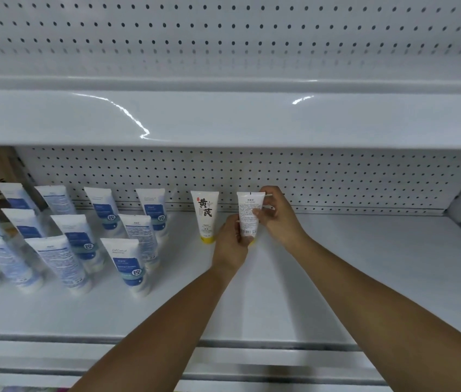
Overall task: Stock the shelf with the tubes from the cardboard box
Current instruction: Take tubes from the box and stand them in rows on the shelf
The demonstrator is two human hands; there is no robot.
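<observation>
While held, tube [247, 216] upright, cap [252, 242] seemingly down

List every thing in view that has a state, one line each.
held tube, upright, cap down, back label facing the camera, in both hands.
left hand, grips the held tube's lower end.
right hand, pinches the held tube's upper part.
yellow-capped tube, standing on its cap, front label out, untouched.
blue-label tubes, standing on their caps in rows.
shelf, stocked on its left part.
</observation>
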